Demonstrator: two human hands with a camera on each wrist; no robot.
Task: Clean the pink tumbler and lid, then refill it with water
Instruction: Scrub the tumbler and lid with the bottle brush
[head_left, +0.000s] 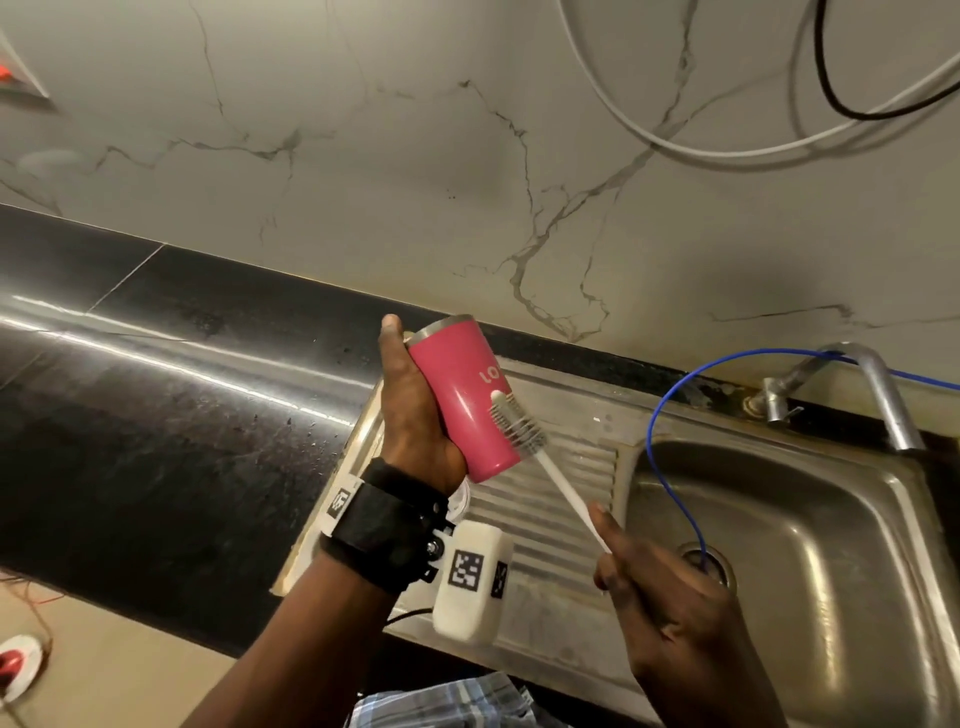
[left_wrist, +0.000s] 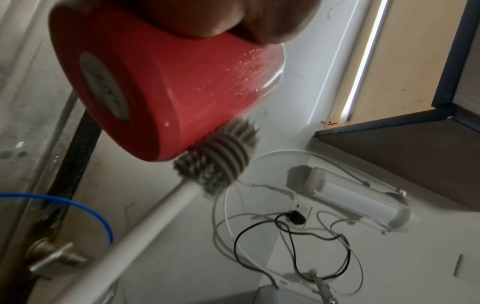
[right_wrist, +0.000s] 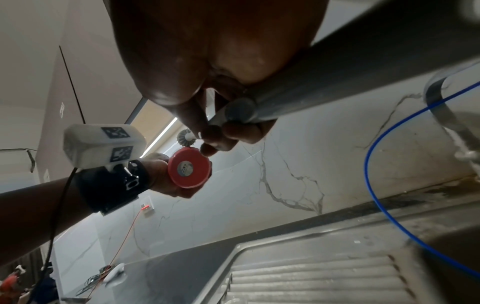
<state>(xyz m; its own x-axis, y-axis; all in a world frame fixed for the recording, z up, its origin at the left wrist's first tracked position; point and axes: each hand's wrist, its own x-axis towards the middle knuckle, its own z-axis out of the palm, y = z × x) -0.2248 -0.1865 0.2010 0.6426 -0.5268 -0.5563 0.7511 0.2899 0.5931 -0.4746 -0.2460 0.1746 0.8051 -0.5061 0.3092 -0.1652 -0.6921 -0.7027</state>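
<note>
My left hand (head_left: 415, 410) grips the pink tumbler (head_left: 467, 400) above the drainboard, tilted with its steel rim up and away from me. No lid is on it. My right hand (head_left: 654, 587) holds the white handle of a bottle brush (head_left: 524, 431), whose grey bristle head lies against the tumbler's outer wall near its base. The left wrist view shows the wet tumbler (left_wrist: 161, 86) from below with the brush (left_wrist: 221, 158) touching its side. From the right wrist, the tumbler's round base (right_wrist: 189, 171) faces the camera beside the brush head (right_wrist: 185, 137). A clear round piece, perhaps the lid, peeks out under my left wrist.
A steel sink (head_left: 779, 530) with a ribbed drainboard (head_left: 550, 499) lies below my hands, and a steel tap (head_left: 878, 395) stands at its back. A blue tube (head_left: 655, 431) runs down into the drain. Black countertop (head_left: 171, 395) extends left. Loose cables (head_left: 779, 135) hang on the marble wall.
</note>
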